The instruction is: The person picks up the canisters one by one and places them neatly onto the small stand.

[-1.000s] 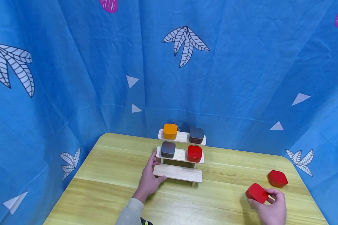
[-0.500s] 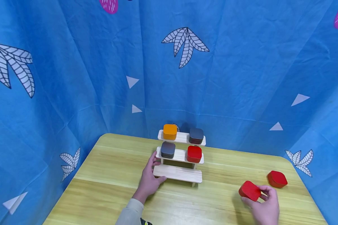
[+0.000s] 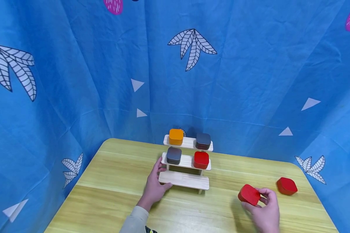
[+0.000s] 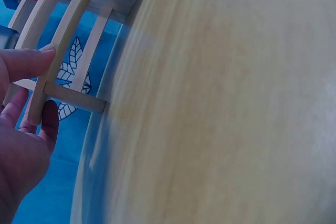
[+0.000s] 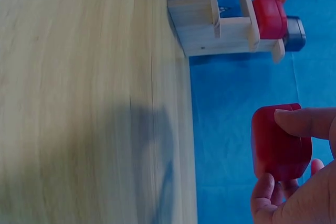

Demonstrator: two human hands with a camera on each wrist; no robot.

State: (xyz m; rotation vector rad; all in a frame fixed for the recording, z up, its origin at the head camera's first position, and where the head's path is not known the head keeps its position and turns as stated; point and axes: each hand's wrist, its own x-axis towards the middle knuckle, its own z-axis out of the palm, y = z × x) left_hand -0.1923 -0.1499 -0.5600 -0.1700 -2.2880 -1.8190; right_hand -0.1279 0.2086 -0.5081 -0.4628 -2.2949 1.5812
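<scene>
A small three-tier wooden display shelf (image 3: pixel 184 180) stands on the table. My left hand (image 3: pixel 155 187) grips the left end of its lowest tier; in the left wrist view the thumb (image 4: pixel 31 62) lies on the plank and fingers curl beneath it. My right hand (image 3: pixel 265 210) pinches a rounded-square red box (image 3: pixel 249 194) above the table, right of the shelf. On the middle tier sit a dark grey box (image 3: pixel 174 155) and another red box (image 3: pixel 201 160). The top tier carries an orange box (image 3: pixel 176 137) and a second dark grey box (image 3: pixel 203 141). Nothing sits on the bottom tier.
One more red box (image 3: pixel 286 186) lies on the wooden table (image 3: pixel 105 181) near its right edge, beyond my right hand. A blue patterned curtain (image 3: pixel 250 81) hangs behind the table and along both sides.
My right hand has carried the red box leftward and slightly up, closer to the shelf. The left hand and the shelf have stayed in place.
</scene>
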